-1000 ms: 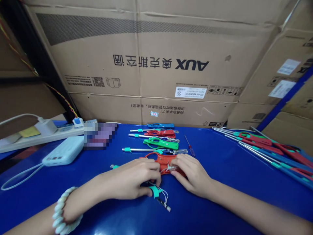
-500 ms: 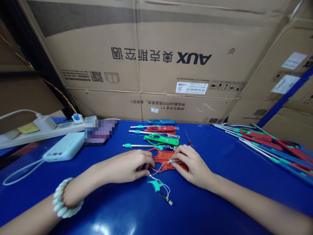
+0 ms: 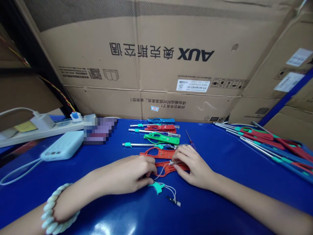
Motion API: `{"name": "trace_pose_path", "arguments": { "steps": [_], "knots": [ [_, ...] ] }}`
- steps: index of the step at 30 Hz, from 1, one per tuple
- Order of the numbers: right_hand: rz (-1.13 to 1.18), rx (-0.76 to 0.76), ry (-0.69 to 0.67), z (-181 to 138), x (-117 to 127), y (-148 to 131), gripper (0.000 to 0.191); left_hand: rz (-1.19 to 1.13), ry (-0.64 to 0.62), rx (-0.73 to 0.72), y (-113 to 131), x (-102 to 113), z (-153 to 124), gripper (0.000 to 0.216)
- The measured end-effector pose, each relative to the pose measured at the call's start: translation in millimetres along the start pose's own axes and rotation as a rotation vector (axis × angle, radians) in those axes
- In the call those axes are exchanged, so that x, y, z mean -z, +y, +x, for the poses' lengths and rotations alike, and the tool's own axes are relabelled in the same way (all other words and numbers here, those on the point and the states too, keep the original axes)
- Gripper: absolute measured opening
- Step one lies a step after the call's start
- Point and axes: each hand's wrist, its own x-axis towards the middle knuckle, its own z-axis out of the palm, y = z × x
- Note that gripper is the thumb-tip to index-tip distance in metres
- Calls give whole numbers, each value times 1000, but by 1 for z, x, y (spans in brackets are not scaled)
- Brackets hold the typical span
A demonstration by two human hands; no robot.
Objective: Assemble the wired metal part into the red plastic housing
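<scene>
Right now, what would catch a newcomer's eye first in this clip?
Probably the two hands at the centre of the blue table: the left hand and right hand meet over red plastic shells trailing thin wires to a teal clip. Behind them lies a row of coloured long-nozzle lighters, and a large AUX carton fills the background.

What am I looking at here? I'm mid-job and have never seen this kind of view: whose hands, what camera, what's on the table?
The camera sits on a person's head, looking forward and down at their own two bare hands. The left hand, bead bracelet on its wrist, and the right hand both press on a red plastic handle shell lying on the blue table. Thin wires with a teal clip trail from it. Behind lie similar green, red and blue pieces with metal rods. Left: a power bank. Behind: cardboard boxes.
</scene>
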Motion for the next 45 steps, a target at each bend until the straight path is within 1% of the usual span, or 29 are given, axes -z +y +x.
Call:
{"name": "trace_pose_path", "arguments": {
  "steps": [4, 10, 13, 20, 25, 29, 37, 42, 45],
  "knots": [
    [18, 11, -15, -1, 0, 1, 7, -6, 2, 8, 2, 0, -1, 17],
    [28, 54, -46, 2, 4, 2, 10, -46, 21, -19, 0, -1, -1, 15],
    [24, 68, -59, 3, 6, 2, 10, -37, 25, 7, 2, 1, -2, 11],
    [-5, 66, -75, 2, 7, 1, 12, 21, -8, 19, 4, 4, -6, 21],
    [-4, 63, -71, 2, 7, 1, 12, 22, 22, -7, 2, 5, -7, 19],
    [5, 64, -73, 2, 6, 2, 12, 17, 55, 7, 0, 10, -6, 17],
    [5, 69, -82, 3, 8, 1, 12, 128, 107, 20, -10, 11, -6, 15],
    [1, 72, -82, 2, 8, 1, 13, 167, 81, 11, -13, 13, -5, 25],
    [1, 68, -76, 2, 8, 1, 13, 173, 68, 3, -12, 14, -5, 25]
  ]
}}
